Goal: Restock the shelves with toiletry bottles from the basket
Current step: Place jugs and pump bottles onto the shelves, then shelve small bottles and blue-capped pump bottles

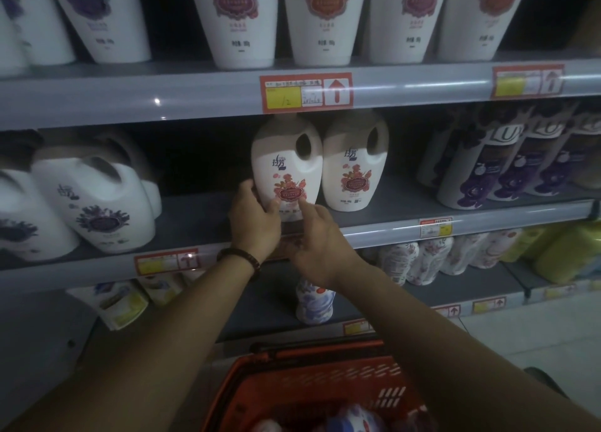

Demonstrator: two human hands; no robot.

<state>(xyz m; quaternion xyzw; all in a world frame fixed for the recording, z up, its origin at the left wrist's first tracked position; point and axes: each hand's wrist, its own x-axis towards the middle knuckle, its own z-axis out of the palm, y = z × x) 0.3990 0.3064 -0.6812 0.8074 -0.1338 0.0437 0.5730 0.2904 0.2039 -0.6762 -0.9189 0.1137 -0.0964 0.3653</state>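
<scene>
- My left hand is cupping the lower left side of a white handled bottle with a red floral label; my fingers are curling around its edge and my thumb is lying across the front.
- My right hand is reaching in loosely open, its index fingertip pressing the label low on the same bottle and closing on nothing.
- The bottle is standing upright near the front of the grey middle shelf, just beside a matching bottle on its right.
- Both are showing smooth, glossy plastic, a rounded shoulder and an oval cut-out handle.
- A dark beaded bracelet is circling my left wrist.
- Below, the orange plastic basket, its walls slotted, is holding more bottles, too dim and cropped to count.
- To the left, squat white jugs with purple flowers are leaning; to the right, purple-labelled bottles are lining up.
- On the shelf above, tapered white bottles are sitting in a row over a red-and-yellow price tag.
</scene>
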